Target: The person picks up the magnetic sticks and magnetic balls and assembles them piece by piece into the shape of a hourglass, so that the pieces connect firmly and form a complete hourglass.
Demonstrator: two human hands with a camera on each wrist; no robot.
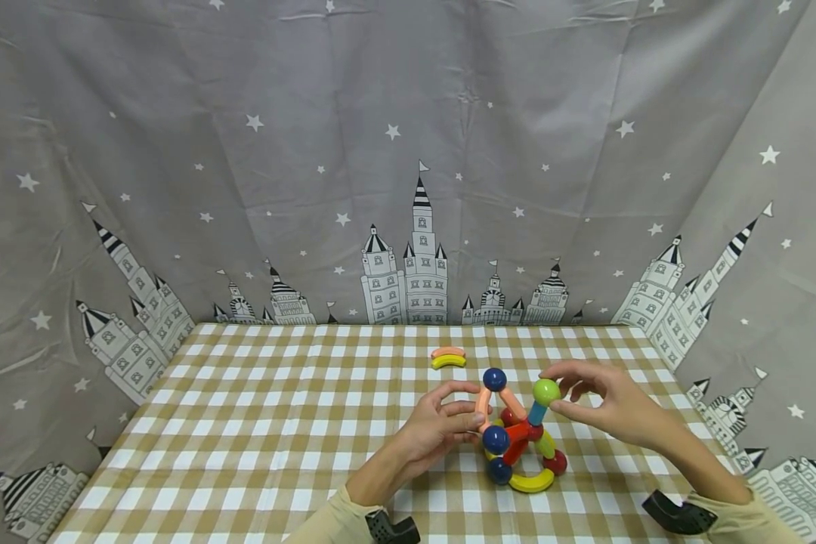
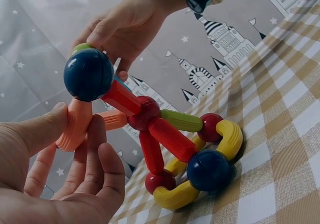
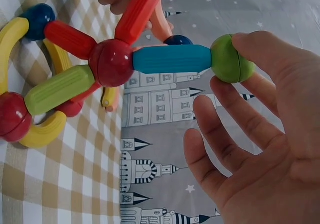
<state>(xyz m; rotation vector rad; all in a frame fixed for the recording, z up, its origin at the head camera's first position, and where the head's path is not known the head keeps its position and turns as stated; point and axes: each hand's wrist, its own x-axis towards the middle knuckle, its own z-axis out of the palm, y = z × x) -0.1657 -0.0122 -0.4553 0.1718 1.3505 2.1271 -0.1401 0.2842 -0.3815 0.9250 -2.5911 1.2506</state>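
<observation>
A magnetic stick-and-ball structure stands on the table, its base a ring of yellow curved sticks [image 1: 532, 482] joined by red and dark blue balls. Red sticks [image 2: 171, 139] and a light green stick [image 3: 60, 89] rise to a central red ball [image 3: 111, 62]. My left hand [image 1: 431, 421] pinches a salmon curved stick [image 2: 77, 124] under a dark blue ball [image 2: 89, 74] at the structure's left. On the right, my right hand [image 1: 615, 399] holds a green ball [image 3: 232, 58] between thumb and fingertips. That ball sits on the end of a blue stick [image 3: 172, 58] reaching out from the central ball.
Behind the structure, a loose salmon curved stick [image 1: 448, 352] and a loose yellow curved stick [image 1: 449, 363] lie side by side. A checked cloth [image 1: 245, 423] covers the table. A grey curtain [image 1: 353, 91] printed with castles and stars hangs along its back edge.
</observation>
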